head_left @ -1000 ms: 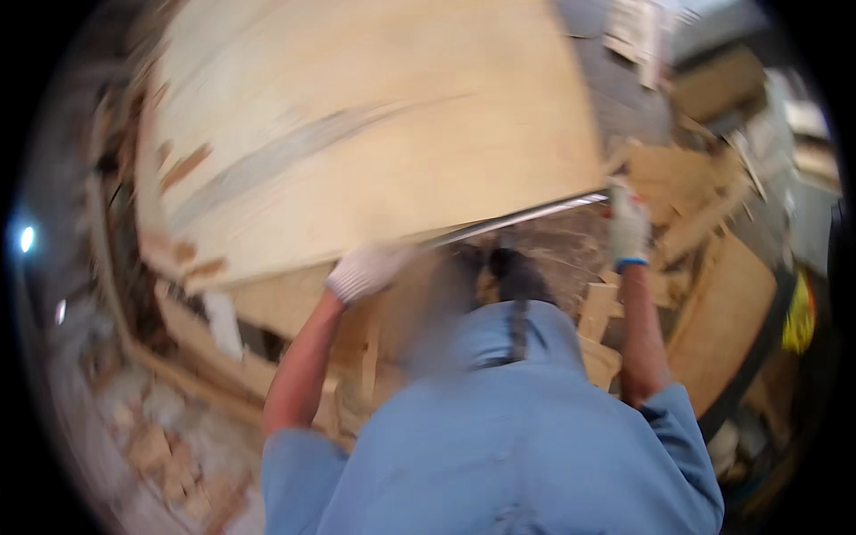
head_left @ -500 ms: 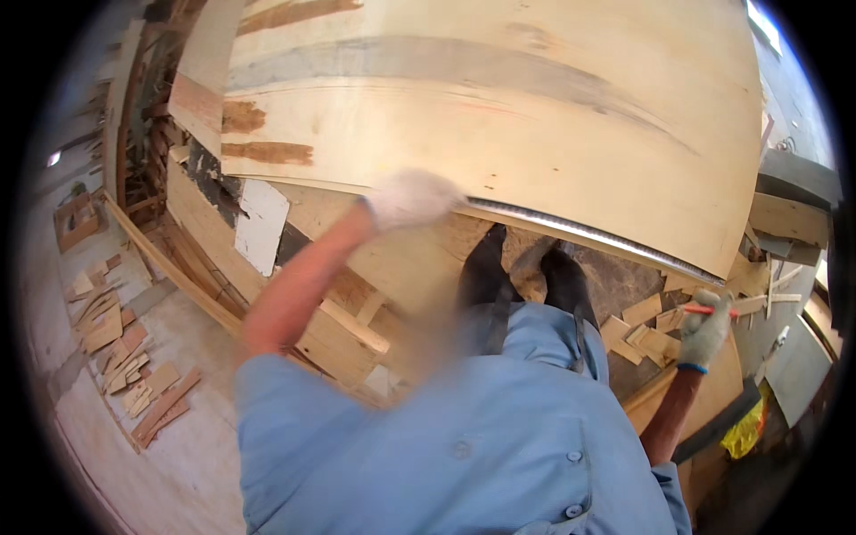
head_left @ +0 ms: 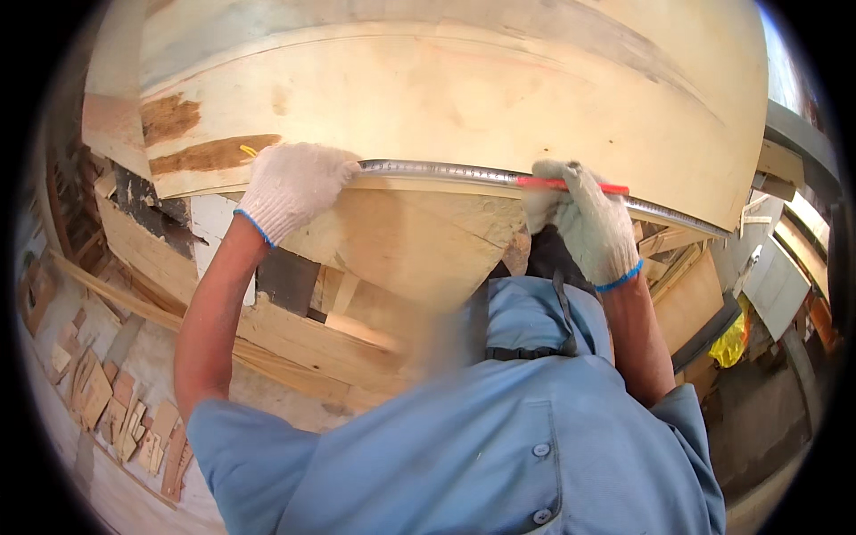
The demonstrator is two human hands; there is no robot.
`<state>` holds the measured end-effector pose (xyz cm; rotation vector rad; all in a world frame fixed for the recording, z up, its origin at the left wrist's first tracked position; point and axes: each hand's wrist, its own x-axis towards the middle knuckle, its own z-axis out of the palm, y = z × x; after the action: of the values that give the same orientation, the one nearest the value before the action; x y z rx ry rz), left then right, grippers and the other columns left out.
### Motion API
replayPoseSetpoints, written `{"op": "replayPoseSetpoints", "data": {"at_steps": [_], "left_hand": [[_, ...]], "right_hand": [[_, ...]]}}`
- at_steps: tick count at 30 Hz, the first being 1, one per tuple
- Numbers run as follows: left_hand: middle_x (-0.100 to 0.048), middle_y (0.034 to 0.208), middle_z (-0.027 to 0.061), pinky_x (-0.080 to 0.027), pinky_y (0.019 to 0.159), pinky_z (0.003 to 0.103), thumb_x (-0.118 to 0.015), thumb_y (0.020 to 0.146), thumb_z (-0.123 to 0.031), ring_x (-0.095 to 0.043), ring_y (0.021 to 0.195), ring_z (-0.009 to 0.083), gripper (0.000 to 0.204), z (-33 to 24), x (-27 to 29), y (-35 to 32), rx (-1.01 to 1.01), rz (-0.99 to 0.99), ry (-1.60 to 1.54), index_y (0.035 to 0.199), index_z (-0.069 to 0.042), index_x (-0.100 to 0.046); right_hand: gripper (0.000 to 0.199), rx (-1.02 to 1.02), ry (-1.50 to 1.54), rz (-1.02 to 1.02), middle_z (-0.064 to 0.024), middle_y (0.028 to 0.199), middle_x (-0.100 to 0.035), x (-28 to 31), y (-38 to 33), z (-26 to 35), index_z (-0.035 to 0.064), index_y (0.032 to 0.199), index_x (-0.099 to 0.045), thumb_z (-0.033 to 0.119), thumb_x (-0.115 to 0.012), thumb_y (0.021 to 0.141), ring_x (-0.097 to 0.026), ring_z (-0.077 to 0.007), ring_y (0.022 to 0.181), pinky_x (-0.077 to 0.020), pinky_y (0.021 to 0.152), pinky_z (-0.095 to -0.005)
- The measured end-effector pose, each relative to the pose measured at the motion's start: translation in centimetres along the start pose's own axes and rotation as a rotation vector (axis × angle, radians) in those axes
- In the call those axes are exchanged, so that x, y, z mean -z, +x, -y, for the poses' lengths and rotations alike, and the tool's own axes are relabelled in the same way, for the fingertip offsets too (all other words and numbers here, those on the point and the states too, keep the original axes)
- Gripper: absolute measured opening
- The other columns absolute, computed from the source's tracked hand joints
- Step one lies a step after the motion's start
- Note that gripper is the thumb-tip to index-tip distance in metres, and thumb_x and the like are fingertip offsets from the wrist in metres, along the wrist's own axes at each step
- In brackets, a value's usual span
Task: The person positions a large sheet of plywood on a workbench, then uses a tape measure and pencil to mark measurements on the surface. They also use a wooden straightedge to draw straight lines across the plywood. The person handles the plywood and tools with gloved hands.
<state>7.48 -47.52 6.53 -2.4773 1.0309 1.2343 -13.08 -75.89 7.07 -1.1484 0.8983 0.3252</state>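
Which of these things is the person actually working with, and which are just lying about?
In use:
left hand pressing on the metal ruler
right hand holding a red pencil
plywood sheet

Lying about:
wood scraps on the floor
yellow bag
stacked boards

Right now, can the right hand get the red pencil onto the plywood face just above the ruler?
Probably yes. The right hand already holds the red pencil along the metal ruler, which the left hand pins to the plywood sheet. The bare face right above that edge has nothing in the way.
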Motion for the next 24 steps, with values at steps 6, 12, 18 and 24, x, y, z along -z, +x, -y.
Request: {"op": "replayPoseSetpoints", "data": {"at_steps": [6,12,18,24], "left_hand": [[-0.072,0.093,0.0089,-0.053,0.074,0.042,-0.048,0.103,-0.043,-0.07,0.088,0.0299,0.038,0.4,-0.9,-0.3,-0.041,-0.076,-0.005,0.106,-0.016,-0.074],[-0.07,0.085,0.0086,-0.052,0.069,0.042,-0.048,0.103,-0.043,-0.068,0.081,0.0303,0.039,0.6,-0.7,-0.7,-0.158,-0.155,0.022,0.099,-0.014,-0.073],[-0.069,0.083,0.0088,-0.051,0.068,0.042,-0.049,0.103,-0.043,-0.068,0.079,0.0297,0.038,1.2,-1.3,-0.6,-0.177,-0.161,-0.002,0.095,-0.015,-0.073],[-0.07,0.086,0.0087,-0.052,0.071,0.044,-0.051,0.102,-0.042,-0.068,0.081,0.0302,0.035,1.5,-2.1,-0.6,-0.124,-0.153,-0.055,0.099,-0.016,-0.075]], "right_hand": [[0.029,0.107,-0.083,0.006,-0.0118,0.091,-0.07,-3.3,2.2,0.4,-0.0059,0.115,-0.067,0.017,-0.055,0.102,-0.065,-0.0169,0.082,-0.0506,0.07,-0.028],[0.023,0.065,-0.125,-0.052,-0.004,0.089,-0.074,-8.7,2.9,0.9,0.0003,0.102,-0.074,0.019,-0.062,0.095,-0.065,-0.0102,0.081,-0.052,0.074,-0.027],[0.02,0.131,-0.243,-0.012,-0.0062,0.087,-0.074,-11.6,4.1,-0.7,-0.0013,0.105,-0.074,0.014,-0.064,0.097,-0.067,-0.0103,0.081,-0.0541,0.072,-0.0263],[0.017,0.183,-0.215,-0.05,-0.0009,0.08,-0.071,-12.3,4.2,-1.0,0.0013,0.098,-0.074,0.016,-0.066,0.094,-0.063,-0.0078,0.076,-0.0523,0.07,-0.0259]]}}
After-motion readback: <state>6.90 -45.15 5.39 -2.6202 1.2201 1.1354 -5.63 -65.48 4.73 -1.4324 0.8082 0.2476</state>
